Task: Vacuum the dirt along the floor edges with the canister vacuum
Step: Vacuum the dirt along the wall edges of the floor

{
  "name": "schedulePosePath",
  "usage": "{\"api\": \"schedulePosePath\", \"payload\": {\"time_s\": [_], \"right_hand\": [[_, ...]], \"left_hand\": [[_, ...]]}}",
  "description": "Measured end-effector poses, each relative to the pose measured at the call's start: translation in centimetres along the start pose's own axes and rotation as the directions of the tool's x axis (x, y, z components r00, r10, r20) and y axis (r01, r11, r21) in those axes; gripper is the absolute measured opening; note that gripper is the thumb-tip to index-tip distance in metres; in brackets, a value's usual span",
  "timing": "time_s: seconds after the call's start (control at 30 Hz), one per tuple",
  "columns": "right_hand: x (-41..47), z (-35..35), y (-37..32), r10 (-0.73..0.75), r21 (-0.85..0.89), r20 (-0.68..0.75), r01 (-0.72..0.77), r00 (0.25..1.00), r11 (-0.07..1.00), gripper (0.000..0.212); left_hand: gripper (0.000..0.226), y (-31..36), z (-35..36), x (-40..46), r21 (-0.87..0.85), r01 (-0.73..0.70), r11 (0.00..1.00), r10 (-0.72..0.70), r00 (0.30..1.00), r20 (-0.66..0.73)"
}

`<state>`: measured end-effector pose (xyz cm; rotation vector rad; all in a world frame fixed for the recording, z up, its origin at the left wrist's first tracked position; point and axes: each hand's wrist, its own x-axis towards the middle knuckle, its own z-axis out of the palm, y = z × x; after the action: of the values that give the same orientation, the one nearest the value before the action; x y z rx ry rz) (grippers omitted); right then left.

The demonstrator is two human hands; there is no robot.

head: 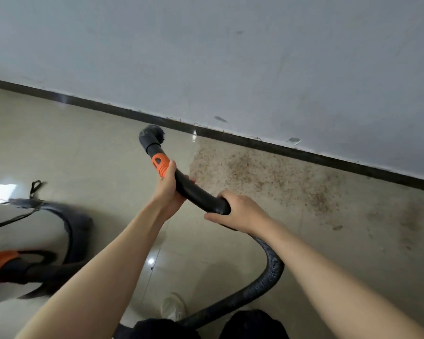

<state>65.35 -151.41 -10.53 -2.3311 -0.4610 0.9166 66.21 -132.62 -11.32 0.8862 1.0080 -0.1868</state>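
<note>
dirt (267, 177) at centre right awaits: with both hands' fingers clamped on the wand (196, 192), sweep the brush nozzle (152, 137) slowly rightward, tight against the baseboard (304, 151).

An indoor room, most likely in a home or a similar building: a glossy beige tiled floor (88, 145) meets a plain pale wall (230, 57) along a dark baseboard (255, 140). Brown dirt (267, 177) lies scattered on the tiles beside the baseboard, the wall shows scuffs and chipped paint low down, and a vacuum hose (267, 280) curls across the floor.
</note>
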Motion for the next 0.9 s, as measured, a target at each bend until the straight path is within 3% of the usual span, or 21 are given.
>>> {"api": "schedulePosePath", "payload": {"time_s": [0.2, 0.57, 0.77, 0.9], "right_hand": [[7.6, 7.1, 5.7, -0.013, -0.078, 0.057, 0.017, 0.998, 0.997, 0.032], [17.8, 18.3, 16.6, 0.010, -0.288, 0.148, 0.033, 0.989, 0.957, 0.033], [18.5, 19.2, 19.1, 0.026, -0.268, 0.068, -0.007, 0.997, 0.963, 0.038], [18.0, 18.6, 19.4, 0.033, -0.292, 0.015, -0.027, 0.999, 0.956, 0.035]], "left_hand": [[0.061, -5.3, -3.1, 9.3, 0.008, 0.073, 0.997, -0.073, 0.997, 0.006], [0.046, -16.0, -10.0, 25.2, 0.045, 0.301, 0.952, -0.294, 0.948, -0.120], [0.054, -17.0, -9.2, 28.5, 0.172, 0.272, 0.947, -0.265, 0.962, -0.064], [0.051, -16.9, -8.5, 28.4, 0.202, 0.316, 0.927, -0.321, 0.947, -0.013]]}}
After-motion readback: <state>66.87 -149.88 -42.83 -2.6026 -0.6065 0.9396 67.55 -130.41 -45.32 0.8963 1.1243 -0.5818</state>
